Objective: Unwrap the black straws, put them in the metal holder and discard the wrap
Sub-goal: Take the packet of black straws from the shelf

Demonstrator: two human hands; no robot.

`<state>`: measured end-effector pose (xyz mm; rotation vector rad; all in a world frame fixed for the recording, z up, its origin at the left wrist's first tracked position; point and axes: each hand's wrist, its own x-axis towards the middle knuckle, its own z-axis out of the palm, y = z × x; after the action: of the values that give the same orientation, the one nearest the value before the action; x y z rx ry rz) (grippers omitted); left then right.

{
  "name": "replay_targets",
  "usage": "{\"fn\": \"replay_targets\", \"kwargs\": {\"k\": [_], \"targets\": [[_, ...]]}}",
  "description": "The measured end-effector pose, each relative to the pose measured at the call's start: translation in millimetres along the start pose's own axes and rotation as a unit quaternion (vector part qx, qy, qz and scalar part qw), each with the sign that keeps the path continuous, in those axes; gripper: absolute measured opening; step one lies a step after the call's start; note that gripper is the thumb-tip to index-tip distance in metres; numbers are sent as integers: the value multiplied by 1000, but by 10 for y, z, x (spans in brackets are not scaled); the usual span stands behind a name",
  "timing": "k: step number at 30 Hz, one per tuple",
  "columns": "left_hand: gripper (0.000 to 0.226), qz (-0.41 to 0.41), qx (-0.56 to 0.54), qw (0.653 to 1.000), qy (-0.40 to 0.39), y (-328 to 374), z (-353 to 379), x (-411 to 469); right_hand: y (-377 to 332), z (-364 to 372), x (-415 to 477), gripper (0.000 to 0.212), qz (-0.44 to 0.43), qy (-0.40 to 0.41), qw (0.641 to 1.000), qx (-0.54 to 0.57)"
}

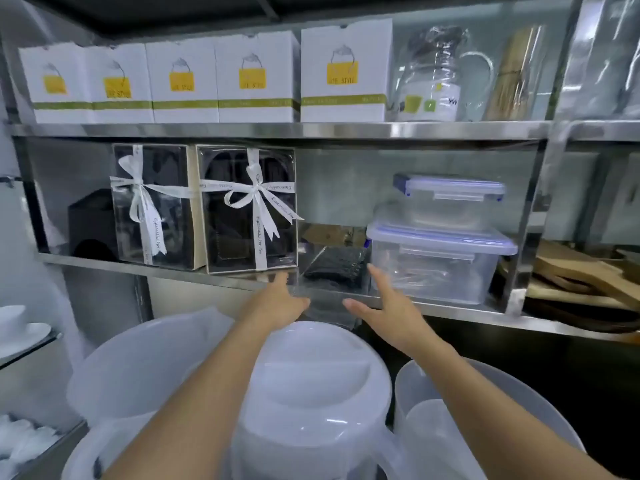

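Observation:
A clear plastic pack of black straws (331, 268) lies on the middle steel shelf (173, 265), its near end sticking out past the shelf edge. My left hand (281, 299) presses on the pack's left side with fingers stretched forward. My right hand (385, 303) presses on its right side the same way. Both thumbs point inward at the pack's front. The pack is still wrapped. No metal holder is in view.
Two ribboned clear gift boxes (249, 209) stand left of the pack; stacked lidded plastic containers (440, 258) stand right of it. White boxes (256, 77) line the upper shelf. Large white plastic jugs (311, 393) sit below my arms. Wooden boards (585, 275) lie at the far right.

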<state>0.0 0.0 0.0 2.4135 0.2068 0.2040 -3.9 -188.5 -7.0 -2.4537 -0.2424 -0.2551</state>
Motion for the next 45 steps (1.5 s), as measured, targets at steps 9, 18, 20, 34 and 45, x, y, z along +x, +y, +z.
{"fn": "replay_targets", "kwargs": {"k": [9, 18, 20, 34, 45], "targets": [[21, 13, -253, 967, -39, -44, 5, -6, -107, 83, 16, 19, 100, -57, 922, 368], [80, 166, -244, 955, -8, -73, -184, -269, -483, -542, -422, 16, 21, -32, 905, 424], [66, 225, -279, 933, 5, 32, -218, -339, -552, -691, -547, 17, 3, -39, 902, 430], [19, 301, -370, 870, 121, 949, -778, -1200, -806, -1653, -1222, 44, -173, 60, 897, 401], [13, 294, -462, 836, 22, 1369, -755, -2281, -544, -1836, -2199, 17, -116, 7, 903, 413]]}}
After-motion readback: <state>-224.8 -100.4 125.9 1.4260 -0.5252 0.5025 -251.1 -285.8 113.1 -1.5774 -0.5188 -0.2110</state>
